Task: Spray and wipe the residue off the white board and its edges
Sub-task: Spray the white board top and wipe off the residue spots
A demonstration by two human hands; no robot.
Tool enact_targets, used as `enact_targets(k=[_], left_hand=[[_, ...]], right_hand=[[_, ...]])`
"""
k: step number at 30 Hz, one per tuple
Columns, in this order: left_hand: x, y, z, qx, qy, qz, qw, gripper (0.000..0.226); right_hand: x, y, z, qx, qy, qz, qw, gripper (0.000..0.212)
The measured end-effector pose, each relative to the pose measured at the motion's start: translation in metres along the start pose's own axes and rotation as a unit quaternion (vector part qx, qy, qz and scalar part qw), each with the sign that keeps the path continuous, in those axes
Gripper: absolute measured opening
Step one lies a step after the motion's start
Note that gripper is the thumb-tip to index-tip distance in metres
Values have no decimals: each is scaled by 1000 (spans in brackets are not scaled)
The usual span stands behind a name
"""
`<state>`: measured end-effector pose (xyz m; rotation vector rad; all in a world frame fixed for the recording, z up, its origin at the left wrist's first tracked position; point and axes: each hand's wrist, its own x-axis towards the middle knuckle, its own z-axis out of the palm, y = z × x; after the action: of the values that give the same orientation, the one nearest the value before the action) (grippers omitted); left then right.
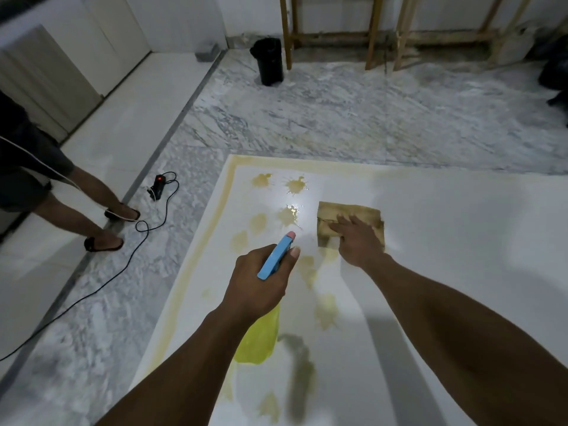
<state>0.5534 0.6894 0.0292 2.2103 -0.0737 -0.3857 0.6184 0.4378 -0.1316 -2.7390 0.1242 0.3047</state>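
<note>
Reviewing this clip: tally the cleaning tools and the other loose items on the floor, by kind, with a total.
Spray bottle, in the left hand: 1
Wiping cloth, under the right hand: 1
White board: 1
Black bin: 1
Power strip with cord: 1
Total: 5

- Your left hand (pixel 261 282) covers the neck and trigger of the spray bottle (pixel 260 336); trigger state not readable.
- Your right hand (pixel 359 241) hides part of the cloth (pixel 353 212).
- White board (pixel 445 241) runs off the right and bottom edges.
- Bystander (pixel 33 167) cut off above the waist.
- Black cable (pixel 92 290) exits at left.
</note>
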Motion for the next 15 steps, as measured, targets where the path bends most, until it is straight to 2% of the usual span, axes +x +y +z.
enact_targets(k=[3,6,7,11,15], left_hand=[[-20,-5,-9,-7,-8,25,1000,42],[-61,-17,-26,-34,-28,54,998,12],[-74,-24,-30,-38,-30,58,997,12],[-131,-59,-53,2,-48,71,996,42],[-180,-90,-80,2,-59,74,995,34]], right_hand=[[-50,-13,25,33,15,-8,999,62],[-120,-33,56,42,34,-13,998,64],[-143,-40,68,50,39,-7,998,64],[-245,-81,109,80,55,20,995,65],[-317,-119,135,74,42,32,996,59]])
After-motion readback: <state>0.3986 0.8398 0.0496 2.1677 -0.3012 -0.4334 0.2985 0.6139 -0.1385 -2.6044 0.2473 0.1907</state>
